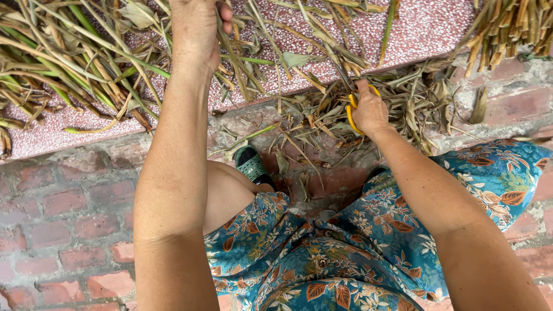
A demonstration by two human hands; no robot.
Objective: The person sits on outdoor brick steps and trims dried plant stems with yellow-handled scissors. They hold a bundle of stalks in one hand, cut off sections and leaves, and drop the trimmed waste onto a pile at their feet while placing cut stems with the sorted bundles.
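My left hand [196, 29] is raised at the top of the view, closed around a thin green-brown plant stalk [236, 60] that hangs down from the fist. Lower and to the right, my right hand [368, 109] grips yellow-handled scissors [350, 101], whose dark blades point up toward the stalks. Both arms reach forward from my lap, which is covered by blue floral cloth [345, 253].
Piles of long dried and green stalks [57, 63] lie on a speckled pink slab [426, 23]. Cut leaf scraps [415, 98] litter the brick ground [63, 213]. A green sandal [250, 164] shows by my knee. Another bundle of stalks [512, 26] sits top right.
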